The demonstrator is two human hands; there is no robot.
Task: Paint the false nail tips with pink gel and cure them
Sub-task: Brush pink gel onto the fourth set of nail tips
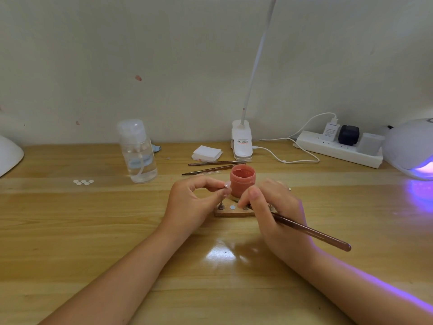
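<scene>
We find a glossy wooden table (70,219). Directly on it: a clear pump bottle (138,152) left of centre, five white discs (83,182), two brushes (210,167), white pads (206,153), an open pink jar (242,181), a wooden stand (230,211), a power strip (339,148) and a lit lamp (412,148) at right.

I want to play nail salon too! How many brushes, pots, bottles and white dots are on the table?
Brushes: 3, one held and two lying
Pots: 1
Bottles: 1
White dots: 5
Total: 10
</scene>
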